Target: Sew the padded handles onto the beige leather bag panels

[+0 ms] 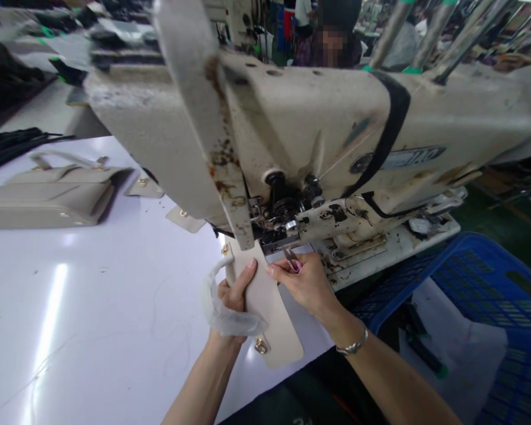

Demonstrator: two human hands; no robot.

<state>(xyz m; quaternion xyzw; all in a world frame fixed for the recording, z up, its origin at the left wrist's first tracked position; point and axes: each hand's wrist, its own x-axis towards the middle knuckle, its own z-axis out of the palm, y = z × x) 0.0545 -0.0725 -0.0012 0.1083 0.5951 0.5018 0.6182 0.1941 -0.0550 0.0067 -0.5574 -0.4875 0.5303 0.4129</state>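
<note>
A cream bag flap point(272, 307) lies below the sewing machine's needle area, its far end under the machine head. My left hand point(234, 295) is closed on its left side, thumb on top. A handle point(236, 323) wrapped in clear plastic film loops around that hand, joined to the flap by gold-coloured fittings point(261, 346). My right hand point(307, 283) holds small pink-handled thread snips point(293, 260), blades pointing up toward the machine. Its thumb and index finger touch the flap's right edge. The sewing machine point(292, 130) hides the flap's far end.
A beige handbag point(48, 198) stands at the left of the white table point(115, 330). Two small flap pieces, one a beige piece point(186, 218), lie near the machine. At the right is a blue plastic basket point(469, 260) with white sheets. Another person point(331, 41) sits behind the machine.
</note>
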